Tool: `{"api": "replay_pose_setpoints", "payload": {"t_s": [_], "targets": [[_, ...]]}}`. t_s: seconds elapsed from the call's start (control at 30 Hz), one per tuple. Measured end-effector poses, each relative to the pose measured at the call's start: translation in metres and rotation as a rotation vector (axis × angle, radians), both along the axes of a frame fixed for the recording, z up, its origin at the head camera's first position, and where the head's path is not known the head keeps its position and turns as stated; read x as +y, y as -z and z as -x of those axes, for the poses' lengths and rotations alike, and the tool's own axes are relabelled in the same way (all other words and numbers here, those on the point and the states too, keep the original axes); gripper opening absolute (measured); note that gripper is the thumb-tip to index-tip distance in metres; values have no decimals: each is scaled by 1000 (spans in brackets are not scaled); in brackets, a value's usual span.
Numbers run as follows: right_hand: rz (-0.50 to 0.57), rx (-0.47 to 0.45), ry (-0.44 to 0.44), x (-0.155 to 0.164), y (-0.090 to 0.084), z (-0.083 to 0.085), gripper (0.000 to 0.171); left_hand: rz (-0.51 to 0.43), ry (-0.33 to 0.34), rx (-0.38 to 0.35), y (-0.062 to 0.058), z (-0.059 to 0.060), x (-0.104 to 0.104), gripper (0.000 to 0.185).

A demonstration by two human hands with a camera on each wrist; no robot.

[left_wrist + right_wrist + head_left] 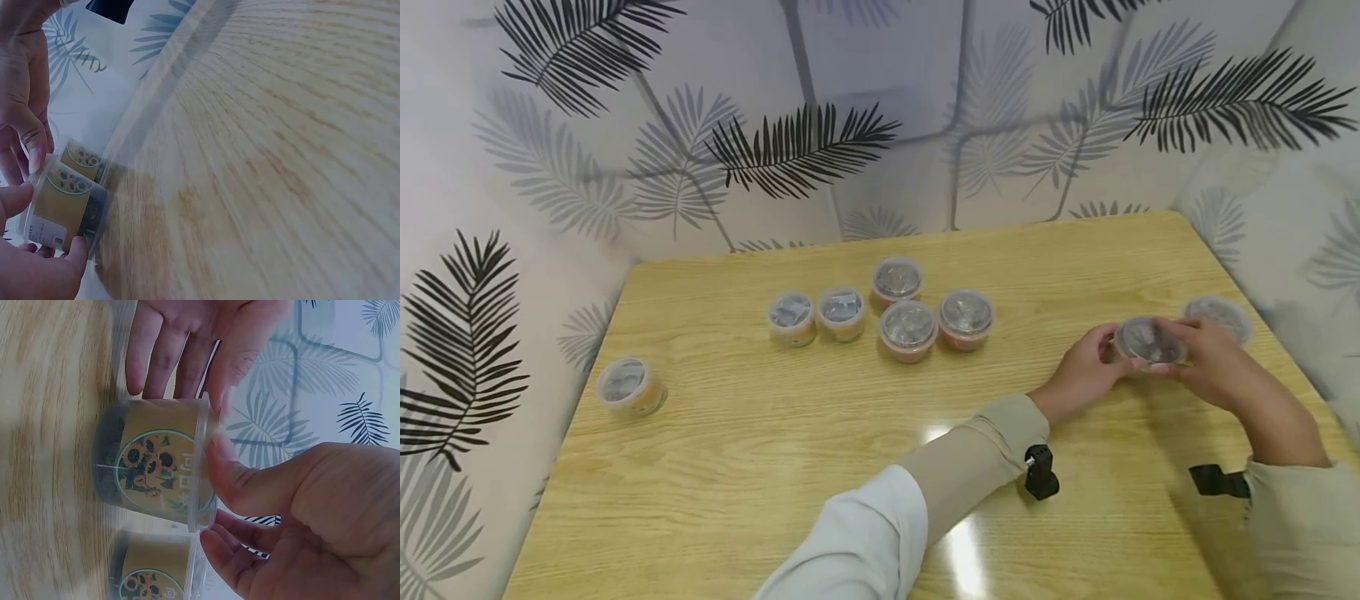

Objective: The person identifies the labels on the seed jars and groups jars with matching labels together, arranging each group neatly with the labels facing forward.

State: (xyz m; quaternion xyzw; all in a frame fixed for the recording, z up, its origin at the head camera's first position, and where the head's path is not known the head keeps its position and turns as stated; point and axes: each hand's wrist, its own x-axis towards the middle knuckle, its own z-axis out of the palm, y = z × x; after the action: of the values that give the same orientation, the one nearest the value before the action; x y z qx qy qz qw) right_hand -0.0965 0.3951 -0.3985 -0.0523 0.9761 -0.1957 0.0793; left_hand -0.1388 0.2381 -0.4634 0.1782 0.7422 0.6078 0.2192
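- The held tub [1138, 339] is between both hands, over the counter [775, 458]; whether its base touches the counter I cannot tell.
- The left hand [1084, 367] curls its fingers and thumb around the held tub's side; the right hand [1221, 367] pinches it by the rim of the lid [204, 481].
- The lid could pop loose if the held tub's weight came onto the right hand's rim grip alone.
- The smooth clear wall could slip if the left hand eased off first, tipping the dark contents.
- A neighbouring tub [1232, 315] stands just beyond and right of the held tub, partly behind the right hand; a sideways swing could knock it.
- Well left of the held tub, three reddish tubs [909, 329] and two smaller tubs [842, 314] bunch together, obstructing a leftward slide.
- Farthest left of it stands a lone tub [631, 386].
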Motion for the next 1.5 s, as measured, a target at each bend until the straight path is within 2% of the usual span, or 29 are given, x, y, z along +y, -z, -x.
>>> {"api": "replay_pose_setpoints", "payload": {"t_s": [0.33,0.53,0.73,0.83,0.93,1.03,1.1,1.2,1.27,1.37,1.5], "targets": [[-45,52,-10,15,2,3,61,1,-29,5,-6,-2,14,50],[-22,23,-9,16,5,7,63,-57,-13,-49,-4,3,11,51],[21,133,-9,17,15,5,61,3,17,60,3,10,-1,57],[51,173,6,14,16,0,62,-8,82,99,-4,9,-21,53],[97,191,41,4,6,-4,63,-42,190,138,-23,8,-51,47],[146,182,60,-12,-8,-2,61,-41,263,230,-43,15,-81,44],[164,161,47,-26,-15,2,61,-21,274,313,-54,22,-103,42],[198,147,-7,-46,-20,12,58,55,235,449,-67,35,-135,41],[219,148,-59,-59,-22,19,55,98,188,507,-73,44,-157,42],[254,109,-119,-78,-23,30,53,177,114,551,-76,60,-189,42],[286,53,-188,-108,-21,50,54,323,9,553,-75,84,-230,44]]}}
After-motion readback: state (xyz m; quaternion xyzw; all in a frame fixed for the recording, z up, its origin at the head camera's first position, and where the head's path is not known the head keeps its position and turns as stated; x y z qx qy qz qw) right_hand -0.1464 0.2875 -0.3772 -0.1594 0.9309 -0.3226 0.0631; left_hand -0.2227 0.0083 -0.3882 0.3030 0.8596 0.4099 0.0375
